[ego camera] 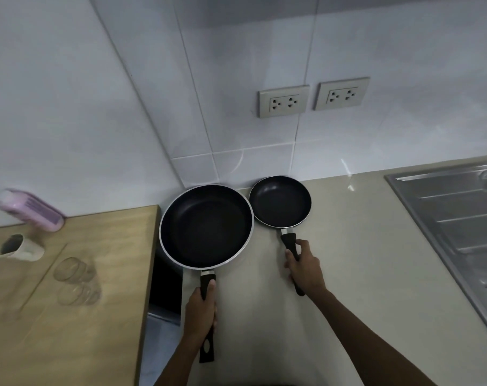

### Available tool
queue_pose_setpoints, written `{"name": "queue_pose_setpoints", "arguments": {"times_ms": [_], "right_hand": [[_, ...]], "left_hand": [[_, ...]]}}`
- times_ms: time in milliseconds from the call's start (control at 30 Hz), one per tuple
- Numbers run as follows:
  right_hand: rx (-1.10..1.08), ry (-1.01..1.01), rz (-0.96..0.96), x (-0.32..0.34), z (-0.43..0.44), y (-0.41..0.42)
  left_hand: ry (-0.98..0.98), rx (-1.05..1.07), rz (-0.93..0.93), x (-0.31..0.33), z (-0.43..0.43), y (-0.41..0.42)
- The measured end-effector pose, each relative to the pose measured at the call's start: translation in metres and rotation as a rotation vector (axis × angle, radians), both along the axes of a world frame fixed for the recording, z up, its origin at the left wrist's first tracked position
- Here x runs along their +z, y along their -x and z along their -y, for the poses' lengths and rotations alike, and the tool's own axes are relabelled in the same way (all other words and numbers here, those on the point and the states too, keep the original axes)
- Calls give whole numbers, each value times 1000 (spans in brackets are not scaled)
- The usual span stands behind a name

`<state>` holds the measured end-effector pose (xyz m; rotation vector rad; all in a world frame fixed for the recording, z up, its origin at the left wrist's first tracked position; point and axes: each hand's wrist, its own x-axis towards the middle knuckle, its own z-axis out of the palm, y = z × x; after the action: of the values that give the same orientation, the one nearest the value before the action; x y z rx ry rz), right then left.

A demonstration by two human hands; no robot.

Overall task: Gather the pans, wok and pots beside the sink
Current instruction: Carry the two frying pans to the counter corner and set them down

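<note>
- Head view: the left hand is wrapped around the black handle of the large frying pan, thumb laid along the top of the handle.
- The large frying pan sits at the left edge of the grey countertop, its rim reaching slightly past that edge, near the wall.
- The right hand grips the black handle of the small frying pan, fingers curled around it.
- The small frying pan rests on the countertop just right of the large one, rims almost touching, close to the tiled wall.
- The steel sink lies well to the right of both pans.
- On the wooden table at left are a pink bottle, a cup and two clear glasses.
- The bottle's label is too blurred to read; no brand shows on the pans.
- Two wall sockets sit above the pans.
</note>
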<state>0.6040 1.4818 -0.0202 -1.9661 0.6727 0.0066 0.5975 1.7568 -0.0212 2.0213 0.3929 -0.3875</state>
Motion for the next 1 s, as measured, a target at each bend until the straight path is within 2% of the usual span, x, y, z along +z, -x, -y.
{"name": "queue_pose_setpoints", "arguments": {"times_ms": [333,800,1000], "right_hand": [[48,49,-73,9,-6,31],[108,47,-58,7,-12,111],[253,223,1,19,5,173]], "left_hand": [[-58,-3,26,8,0,14],[36,51,22,21,-7,105],[-13,142,-20,18,2,161]]}}
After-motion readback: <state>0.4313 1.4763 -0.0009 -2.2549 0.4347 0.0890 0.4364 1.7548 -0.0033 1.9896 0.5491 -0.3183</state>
